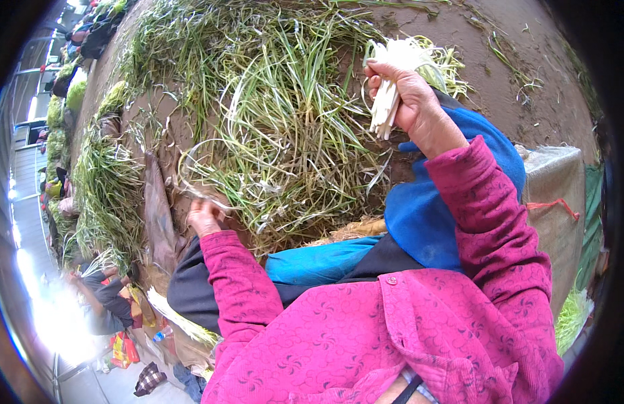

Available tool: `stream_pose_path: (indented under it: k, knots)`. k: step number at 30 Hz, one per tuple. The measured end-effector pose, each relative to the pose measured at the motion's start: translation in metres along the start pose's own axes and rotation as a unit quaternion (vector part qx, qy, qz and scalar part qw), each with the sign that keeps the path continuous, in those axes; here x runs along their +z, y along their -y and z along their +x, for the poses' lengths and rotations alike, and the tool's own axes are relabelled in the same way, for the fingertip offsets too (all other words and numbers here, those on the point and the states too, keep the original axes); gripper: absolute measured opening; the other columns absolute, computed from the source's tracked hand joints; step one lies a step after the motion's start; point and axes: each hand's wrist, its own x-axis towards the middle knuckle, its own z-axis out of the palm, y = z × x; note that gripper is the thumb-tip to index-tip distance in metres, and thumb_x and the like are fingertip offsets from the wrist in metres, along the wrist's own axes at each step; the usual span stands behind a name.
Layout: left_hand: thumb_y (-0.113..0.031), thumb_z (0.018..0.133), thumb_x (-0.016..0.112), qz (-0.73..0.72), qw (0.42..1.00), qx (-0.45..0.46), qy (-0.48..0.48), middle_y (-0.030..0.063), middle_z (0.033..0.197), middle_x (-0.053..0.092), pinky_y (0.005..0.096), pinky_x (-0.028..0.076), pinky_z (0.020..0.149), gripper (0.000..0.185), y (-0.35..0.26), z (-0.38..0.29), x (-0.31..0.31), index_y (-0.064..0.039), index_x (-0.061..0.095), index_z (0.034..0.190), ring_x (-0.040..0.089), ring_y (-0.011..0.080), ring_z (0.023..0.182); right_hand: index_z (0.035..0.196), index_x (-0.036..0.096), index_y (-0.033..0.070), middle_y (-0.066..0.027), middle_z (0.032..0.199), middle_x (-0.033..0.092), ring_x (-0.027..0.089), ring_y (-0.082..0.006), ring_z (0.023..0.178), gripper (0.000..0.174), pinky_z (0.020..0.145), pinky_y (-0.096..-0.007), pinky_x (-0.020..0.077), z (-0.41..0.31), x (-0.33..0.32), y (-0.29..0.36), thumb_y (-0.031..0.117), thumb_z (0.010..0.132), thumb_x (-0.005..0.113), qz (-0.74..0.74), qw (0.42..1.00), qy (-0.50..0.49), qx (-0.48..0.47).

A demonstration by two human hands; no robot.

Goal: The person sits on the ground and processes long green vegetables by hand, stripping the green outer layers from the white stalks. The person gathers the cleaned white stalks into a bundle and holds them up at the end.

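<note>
My right hand (413, 101) is raised at the upper right, closed around a bunch of pale blanched stalks (386, 106). Their cut-looking white ends point toward me, and yellowish leaves spread out beyond the fist. Lower on the left, my left hand (205, 216) is blurred, with its fingers curled beside a thin pale leaf strand (190, 186). Whether the fingers grip that strand is unclear. Between both hands lies a large loose heap of green and withered leaves (297, 151) on bare soil.
A blue cloth (423, 217) covers my right leg. Sacking (552, 202) with a red tie stands at the right. Another leaf pile (107, 197), a brown cloth (158, 212) and a pale stalk bundle (178, 315) lie leftward. Another person (105, 298) sits at the left.
</note>
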Motion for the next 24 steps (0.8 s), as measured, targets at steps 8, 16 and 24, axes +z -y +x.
stream_pose_path:
  k: [8,16,24]
  knots:
    - [-0.018,0.068,0.055,0.575,0.815,0.068,-0.02,0.0147,0.067,0.061,0.03,0.046,0.06,0.019,0.084,0.021,0.015,-0.002,0.062,0.077,0.06,0.0216,0.064,0.094,0.054,-0.001,-0.005,0.071,0.057,0.05,-0.008,0.052,0.023,0.045,-0.0198,0.0423,-0.013,0.014,-0.002,0.002,0.072,0.061,-0.143,0.978,-0.036,-0.146]
    - [-0.001,0.076,0.048,0.331,0.936,-0.041,-0.109,0.013,0.075,0.059,0.0236,0.046,0.04,0.022,0.138,0.073,0.1,0.008,0.051,0.097,0.059,0.0156,0.05,0.097,0.051,0.001,-0.01,0.08,0.059,0.05,-0.0087,0.052,0.024,0.045,-0.0193,0.042,-0.02,0.021,0.005,0.001,0.074,0.058,-0.149,0.951,0.036,-0.267]
    - [-0.001,0.078,0.049,0.188,0.976,-0.106,-0.013,0.0089,0.063,0.058,0.0221,0.034,0.031,0.008,0.101,0.065,0.148,0.003,0.057,0.079,0.042,0.0089,0.037,0.088,0.052,0.001,-0.0072,0.072,0.059,0.05,-0.0092,0.049,0.015,0.044,-0.0216,0.0436,-0.003,-0.004,-0.006,0.005,0.075,0.058,0.009,0.997,-0.013,0.072]
